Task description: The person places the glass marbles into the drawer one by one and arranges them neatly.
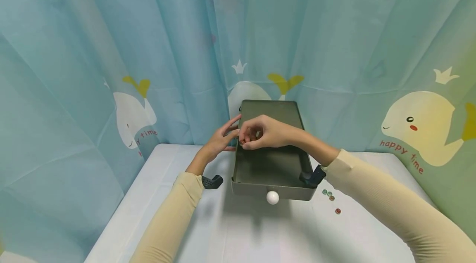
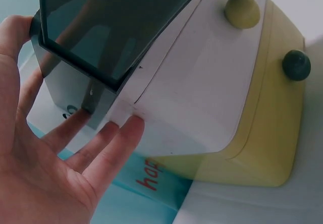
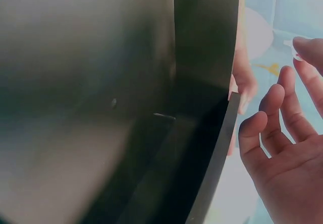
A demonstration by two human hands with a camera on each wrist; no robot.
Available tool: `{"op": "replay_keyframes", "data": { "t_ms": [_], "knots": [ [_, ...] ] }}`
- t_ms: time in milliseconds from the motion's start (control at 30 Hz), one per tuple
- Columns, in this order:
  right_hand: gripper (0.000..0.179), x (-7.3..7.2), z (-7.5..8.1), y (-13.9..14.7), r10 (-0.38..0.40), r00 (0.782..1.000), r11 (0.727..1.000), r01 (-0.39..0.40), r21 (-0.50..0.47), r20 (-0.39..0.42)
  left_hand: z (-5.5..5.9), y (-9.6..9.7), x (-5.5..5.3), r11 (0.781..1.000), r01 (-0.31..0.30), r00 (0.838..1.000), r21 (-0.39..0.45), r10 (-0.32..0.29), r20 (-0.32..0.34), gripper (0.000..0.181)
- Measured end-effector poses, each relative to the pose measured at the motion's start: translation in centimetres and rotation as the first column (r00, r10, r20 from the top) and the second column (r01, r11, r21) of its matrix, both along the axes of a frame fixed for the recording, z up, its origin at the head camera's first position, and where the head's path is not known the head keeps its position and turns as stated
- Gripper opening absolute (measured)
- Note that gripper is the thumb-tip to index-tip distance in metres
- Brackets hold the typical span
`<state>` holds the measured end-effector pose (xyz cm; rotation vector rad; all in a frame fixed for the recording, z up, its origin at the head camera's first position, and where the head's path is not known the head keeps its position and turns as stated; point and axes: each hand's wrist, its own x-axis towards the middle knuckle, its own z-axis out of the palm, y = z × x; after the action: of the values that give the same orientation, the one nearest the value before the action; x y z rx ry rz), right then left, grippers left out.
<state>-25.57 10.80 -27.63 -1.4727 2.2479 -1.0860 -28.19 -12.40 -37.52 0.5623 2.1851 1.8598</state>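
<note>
A small chest of drawers shows its dark grey-green top drawer [image 1: 273,168] open from above, with a white knob [image 1: 272,197] at the front. My left hand [image 1: 219,141] lies along the chest's left side, its spread fingers [image 2: 113,153] touching the wall. Above the drawer's left edge, my right hand [image 1: 262,133] pinches a small round reddish piece [image 1: 242,143] between thumb and finger. In the right wrist view that piece [image 3: 297,56] is partly hidden by the fingertips, so its exact kind is unclear.
Several small round green and reddish pieces [image 1: 329,195] lie on the white table [image 1: 256,238], right of the chest. Below the top drawer are a white drawer [image 2: 202,82] and a yellow one [image 2: 275,118], each with a knob. A blue-green curtain [image 1: 186,48] hangs behind.
</note>
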Motion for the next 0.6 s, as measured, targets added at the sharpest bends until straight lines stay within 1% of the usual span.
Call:
{"op": "replay_keyframes", "data": {
  "t_ms": [167, 400, 600],
  "knots": [
    [0.009, -0.02, -0.25, -0.07, 0.006, 1.000, 1.000, -0.006, 0.002, 0.003, 0.04, 0.03, 0.03, 1.000, -0.013, 1.000, -0.017, 0.012, -0.004, 0.060],
    [0.008, -0.03, -0.38, -0.23, 0.015, 1.000, 1.000, -0.015, 0.002, 0.016, 0.07, 0.08, -0.02, 1.000, -0.010, 1.000, -0.005, 0.010, 0.001, 0.060],
    [0.008, 0.02, -0.42, -0.33, 0.019, 0.999, 1.000, -0.019, 0.002, 0.028, 0.18, 0.11, 0.13, 1.000, -0.011, 1.000, -0.013, 0.011, -0.001, 0.060]
  ]
}}
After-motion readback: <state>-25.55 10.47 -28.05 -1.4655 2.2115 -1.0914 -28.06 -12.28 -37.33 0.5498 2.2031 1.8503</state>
